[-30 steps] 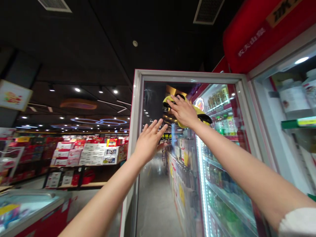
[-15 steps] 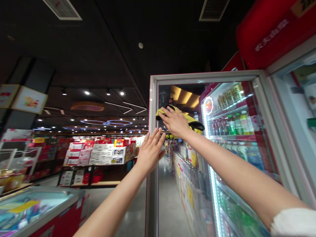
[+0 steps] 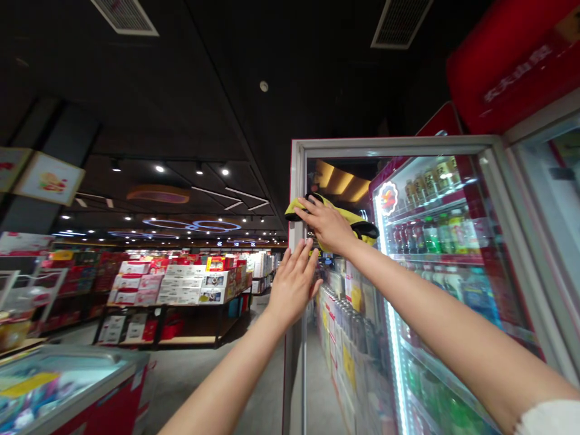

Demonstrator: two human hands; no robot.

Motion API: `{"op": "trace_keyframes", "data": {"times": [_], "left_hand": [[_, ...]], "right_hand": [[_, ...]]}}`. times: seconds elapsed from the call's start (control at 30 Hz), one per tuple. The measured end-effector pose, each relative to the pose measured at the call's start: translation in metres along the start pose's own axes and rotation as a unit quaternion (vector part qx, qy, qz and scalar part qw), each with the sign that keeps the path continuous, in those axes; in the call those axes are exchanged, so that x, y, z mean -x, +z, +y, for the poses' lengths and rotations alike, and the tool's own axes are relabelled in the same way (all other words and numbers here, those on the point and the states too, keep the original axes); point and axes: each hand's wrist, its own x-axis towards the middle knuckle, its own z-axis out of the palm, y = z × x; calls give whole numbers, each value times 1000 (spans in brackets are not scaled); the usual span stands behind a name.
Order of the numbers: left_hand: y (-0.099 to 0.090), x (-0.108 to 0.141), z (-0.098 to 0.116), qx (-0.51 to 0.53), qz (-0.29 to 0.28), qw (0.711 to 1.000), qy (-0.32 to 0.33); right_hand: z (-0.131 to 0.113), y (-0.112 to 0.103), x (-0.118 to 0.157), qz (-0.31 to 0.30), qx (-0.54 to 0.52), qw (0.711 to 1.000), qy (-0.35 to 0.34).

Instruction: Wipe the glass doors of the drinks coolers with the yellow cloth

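My right hand (image 3: 327, 225) lies spread over a yellow cleaning cloth (image 3: 357, 219) with black edging, pressing it against the upper left of a glass door. The cloth's left end overlaps the door's pale frame (image 3: 298, 181), and its right part rests across the glass. Just below, my left hand (image 3: 293, 283) is open, its fingers outstretched at the frame's left upright. Whether that palm touches the frame is hidden. The swung-out glass door (image 3: 335, 338) belongs to a red-topped drinks cooler (image 3: 512, 66).
Lit shelves of bottles (image 3: 435, 235) show in the glass. A chest freezer (image 3: 109, 386) stands low at the left. Behind it, a display table carries stacked boxes (image 3: 181, 284). A dark pillar (image 3: 54, 151) with picture panels rises at far left.
The door frame sits farther right in view. Against it, the cloth and my right hand have shifted left, onto the frame's upright. My left hand has moved right along with the door.
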Motion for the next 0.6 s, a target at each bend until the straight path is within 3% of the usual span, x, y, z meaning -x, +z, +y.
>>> {"op": "trace_keyframes", "data": {"times": [0.1, 0.27, 0.33, 0.4, 0.6], "left_hand": [[-3, 0, -1, -2, 2, 1000, 5], [-7, 2, -2, -9, 3, 1000, 6], [-7, 3, -2, -7, 5, 1000, 5], [-8, 3, -3, -4, 8, 1000, 2], [-9, 8, -3, 0, 6, 1000, -4]], "right_hand": [[1, -8, -18, 1, 29, 999, 27], [15, -25, -77, 29, 43, 993, 108], [16, -25, -83, 38, 39, 992, 118], [11, -20, -72, 38, 31, 993, 104], [-10, 1, -1, 6, 13, 1000, 14]]}}
